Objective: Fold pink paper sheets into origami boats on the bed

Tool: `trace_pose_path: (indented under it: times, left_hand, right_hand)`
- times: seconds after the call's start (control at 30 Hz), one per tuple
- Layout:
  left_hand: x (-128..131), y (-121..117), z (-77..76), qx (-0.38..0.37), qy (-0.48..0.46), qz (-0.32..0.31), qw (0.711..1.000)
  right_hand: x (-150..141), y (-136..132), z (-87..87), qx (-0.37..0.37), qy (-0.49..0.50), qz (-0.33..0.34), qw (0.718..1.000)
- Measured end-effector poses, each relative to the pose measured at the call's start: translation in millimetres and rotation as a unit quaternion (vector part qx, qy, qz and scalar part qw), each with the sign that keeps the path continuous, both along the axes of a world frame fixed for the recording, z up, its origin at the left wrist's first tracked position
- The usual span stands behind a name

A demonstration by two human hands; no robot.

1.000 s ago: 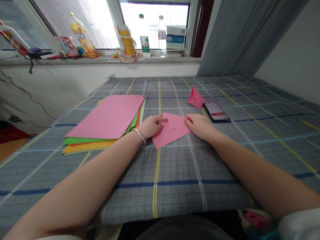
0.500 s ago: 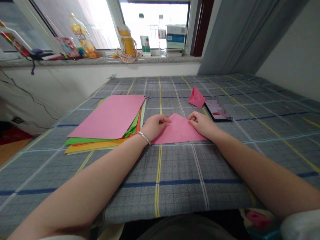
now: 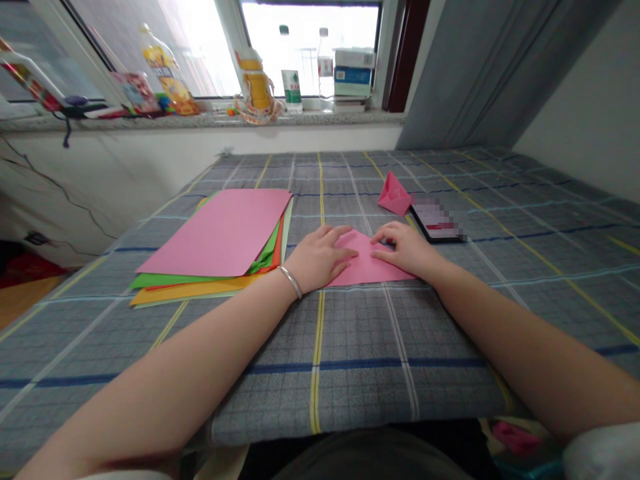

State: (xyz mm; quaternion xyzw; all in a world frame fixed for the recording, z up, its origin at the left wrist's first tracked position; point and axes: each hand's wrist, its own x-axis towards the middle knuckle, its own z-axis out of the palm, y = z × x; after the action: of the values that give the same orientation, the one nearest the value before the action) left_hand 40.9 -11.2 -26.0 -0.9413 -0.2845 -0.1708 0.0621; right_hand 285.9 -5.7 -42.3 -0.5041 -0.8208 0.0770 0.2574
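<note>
A folded sheet of pink paper (image 3: pixel 367 270) lies flat on the checked tablecloth in front of me, its peak pointing away. My left hand (image 3: pixel 323 257) rests over its left part with the fingers spread, a silver bangle at the wrist. From the other side my right hand (image 3: pixel 403 248) touches the paper, thumb and forefinger apart near its middle. The hands cover both sides of the paper. Beyond my right hand stands a folded pink paper shape (image 3: pixel 395 195), beside a phone (image 3: pixel 436 221).
To the left lies a stack of coloured paper (image 3: pixel 215 233), pink on top with green and orange edges below. The plaid tablecloth (image 3: pixel 360 347) reaches the table's front edge. Bottles, a yellow flask (image 3: pixel 257 83) and boxes (image 3: pixel 353 73) line the windowsill. A grey curtain (image 3: pixel 480 73) hangs at right.
My left hand has slid right over the paper and its fingers have spread out flat. My right hand has shifted slightly, its thumb and forefinger now apart on the paper.
</note>
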Motion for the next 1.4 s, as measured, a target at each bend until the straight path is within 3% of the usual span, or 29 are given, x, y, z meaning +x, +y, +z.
trace_pose_path:
  times: [0.2,0.43,1.13,1.4]
  left_hand:
    - [2.5,-1.8,5.2,-0.056,0.077,-0.024,0.995]
    - [-2.2,-5.3,13.3,-0.096,0.115,-0.02,0.989]
    - [2.1,-13.4,22.0,-0.131,0.088,-0.008,0.987]
    - [4.0,-11.8,24.0,-0.1,0.079,0.034,0.991]
  right_hand:
    - [-5.9,-9.6,9.7,0.011,-0.074,0.146,0.986]
    - [-7.9,-19.0,20.9,0.003,-0.116,0.183,0.976]
    - [-9.3,-34.6,39.0,0.0,-0.149,0.185,0.971]
    - [-17.6,-43.0,43.9,0.039,-0.243,0.041,0.968]
